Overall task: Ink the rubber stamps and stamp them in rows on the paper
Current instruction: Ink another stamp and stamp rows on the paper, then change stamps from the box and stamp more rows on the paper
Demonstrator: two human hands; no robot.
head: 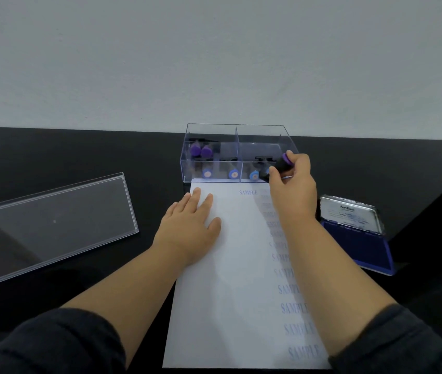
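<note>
Two hands are over the white paper [230, 265]. The right hand [292, 184] has its fingers curled around a black stamp [282, 164] with a purple top. It holds the stamp tilted at the far right corner of the paper, right at the front of the clear box [237, 130]. You cannot see the bottom of the stamp, so it is hard to tell if it touches the paper.

The left hand [190, 225] lies flat on the left side of the paper, near the far end. Its fingers are straight and spread a little, and it holds nothing.

The paper lies on a black table [66, 152]. The blue word SAMPLE is stamped in a line down the right side of the paper. The right arm covers part of that line. One more SAMPLE mark [248, 192] sits near the top, just left of the right hand.

The clear box stands at the far edge of the paper. It has walls inside that split it into parts. More stamps [201, 151] with purple tops and blue tops sit in it.

A blue ink pad [360, 249] lies open just to the right of the paper, with its lid [349, 217] standing up. The clear box lid [52, 225] lies on the table well off to the left.
</note>
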